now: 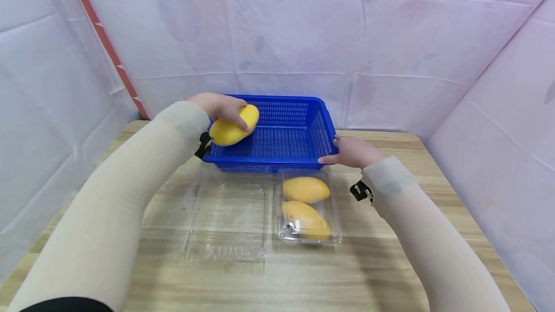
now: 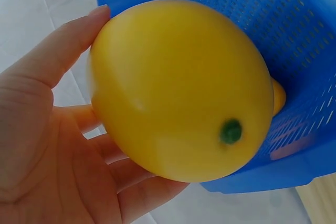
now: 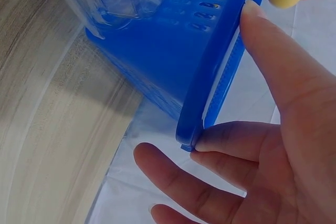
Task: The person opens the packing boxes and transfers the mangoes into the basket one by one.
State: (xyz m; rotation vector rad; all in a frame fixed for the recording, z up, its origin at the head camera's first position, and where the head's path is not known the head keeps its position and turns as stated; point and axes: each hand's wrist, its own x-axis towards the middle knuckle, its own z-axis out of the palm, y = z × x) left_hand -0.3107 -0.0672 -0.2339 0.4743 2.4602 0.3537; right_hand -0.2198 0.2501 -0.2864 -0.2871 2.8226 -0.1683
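Note:
My left hand (image 1: 225, 110) grips a yellow mango (image 1: 230, 132) over the left side of the blue basket (image 1: 282, 160). In the left wrist view, the mango (image 2: 178, 87) shows a green stem spot, with the thumb on one side and fingers beneath. Behind it, part of another yellow fruit (image 2: 279, 96) peeks out inside the basket. My right hand (image 1: 353, 151) holds the basket's right front corner; the right wrist view has its thumb on the rim (image 3: 210, 87) and fingers at the corner.
In front of the basket, a clear plastic box (image 1: 310, 242) holds two yellow mangoes (image 1: 305, 189). A clear plastic lid or tray part (image 1: 230, 220) lies to its left on the wooden table (image 1: 329, 278). White patterned cloth (image 1: 295, 32) surrounds the table at the back and sides.

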